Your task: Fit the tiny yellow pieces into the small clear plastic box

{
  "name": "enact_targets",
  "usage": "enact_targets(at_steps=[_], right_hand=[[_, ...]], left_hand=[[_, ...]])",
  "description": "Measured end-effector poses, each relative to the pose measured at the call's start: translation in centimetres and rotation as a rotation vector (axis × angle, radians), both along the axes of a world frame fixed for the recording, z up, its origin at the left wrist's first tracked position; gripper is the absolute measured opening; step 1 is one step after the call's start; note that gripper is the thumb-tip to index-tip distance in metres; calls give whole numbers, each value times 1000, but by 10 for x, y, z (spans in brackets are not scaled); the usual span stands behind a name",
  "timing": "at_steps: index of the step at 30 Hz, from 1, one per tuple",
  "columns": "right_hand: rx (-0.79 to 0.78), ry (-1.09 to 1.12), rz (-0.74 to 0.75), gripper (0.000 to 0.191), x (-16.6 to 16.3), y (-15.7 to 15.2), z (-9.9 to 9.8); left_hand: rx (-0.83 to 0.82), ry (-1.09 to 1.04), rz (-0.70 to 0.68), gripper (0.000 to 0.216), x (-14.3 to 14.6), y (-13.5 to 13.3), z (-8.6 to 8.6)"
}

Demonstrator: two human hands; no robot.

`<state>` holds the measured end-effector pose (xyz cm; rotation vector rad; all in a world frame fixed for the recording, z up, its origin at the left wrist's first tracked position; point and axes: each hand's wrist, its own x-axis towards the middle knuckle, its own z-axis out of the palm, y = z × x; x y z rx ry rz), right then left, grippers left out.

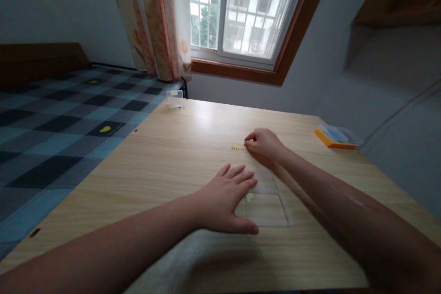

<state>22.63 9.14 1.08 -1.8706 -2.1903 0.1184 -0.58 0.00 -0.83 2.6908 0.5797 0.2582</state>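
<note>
My left hand (230,197) is spread flat, palm down, over the left part of a clear plastic box (268,209) with a hinge line across it. Beside its fingers, some small pale yellow-green pieces (249,197) show in the box. Farther up the table, my right hand (263,142) has thumb and index finger pinched together at the right end of a short row of small yellow pieces (237,147). Whatever lies between those fingertips is too small to make out.
A small clear container (175,99) stands at the table's far left corner. An orange-edged case with a clear lid (336,137) lies at the right edge. The wooden table (165,147) borders a checked bed (69,119) on the left and a window wall behind.
</note>
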Motion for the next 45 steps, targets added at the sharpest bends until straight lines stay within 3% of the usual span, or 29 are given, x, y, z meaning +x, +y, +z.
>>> enact_targets(at_steps=[7, 12, 18, 21, 24, 29, 45], right_hand=[[-9, -24, -31, 26, -11, 2, 1], [53, -8, -3, 23, -13, -12, 23], [215, 68, 208, 14, 4, -99, 44], [80, 74, 305, 11, 7, -143, 38], [-65, 92, 328, 12, 5, -163, 25], [-136, 109, 304, 13, -1, -163, 8], [29, 207, 383, 16, -2, -165, -8]], left_hand=[[11, -11, -4, 98, 0, 0, -3], [11, -19, 1, 99, 0, 0, -4], [12, -13, -5, 101, 1, 0, -4], [21, -18, -11, 101, 1, 0, -5], [22, -12, -11, 98, 1, 0, -5], [13, 4, -5, 97, 1, 0, -3], [-1, 68, 6, 102, 2, 0, 4]])
